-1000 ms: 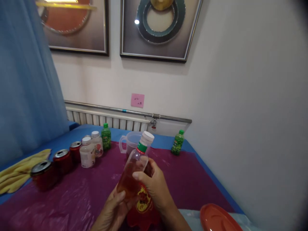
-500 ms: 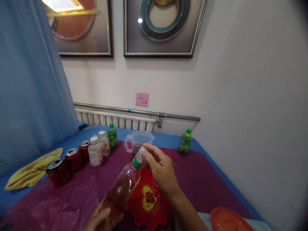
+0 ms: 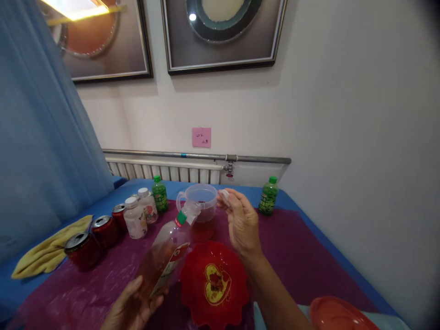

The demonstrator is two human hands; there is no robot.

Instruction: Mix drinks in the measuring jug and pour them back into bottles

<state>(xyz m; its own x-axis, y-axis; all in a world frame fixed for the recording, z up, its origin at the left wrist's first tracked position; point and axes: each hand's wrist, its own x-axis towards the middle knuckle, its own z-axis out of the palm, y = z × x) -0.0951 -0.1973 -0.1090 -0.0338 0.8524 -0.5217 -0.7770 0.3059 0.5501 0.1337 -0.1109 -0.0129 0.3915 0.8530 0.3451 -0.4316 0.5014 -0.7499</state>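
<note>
A large clear bottle (image 3: 168,252) of amber liquid, with a green and red neck band, lies tilted in my left hand (image 3: 135,302), its open mouth up and to the right. Between the thumb and fingers of my right hand (image 3: 242,220) is a white cap (image 3: 225,197), apart from the bottle. Behind the bottle's mouth stands a clear jug (image 3: 202,222) with reddish liquid in it. The red scalloped plate (image 3: 215,284) with a yellow heart design lies just right of the bottle, below my right hand.
At the left are red cans (image 3: 105,231), white-capped bottles (image 3: 135,220) and a yellow cloth (image 3: 51,250). Green bottles stand at the back left (image 3: 160,195) and back right (image 3: 268,197). An orange-red dish (image 3: 340,314) is at the lower right; a wall borders the right side.
My right hand has moved right, taking the white cap off the bottle's neck. The bottle has shifted left and turned, so its label now shows. The view has shifted slightly.
</note>
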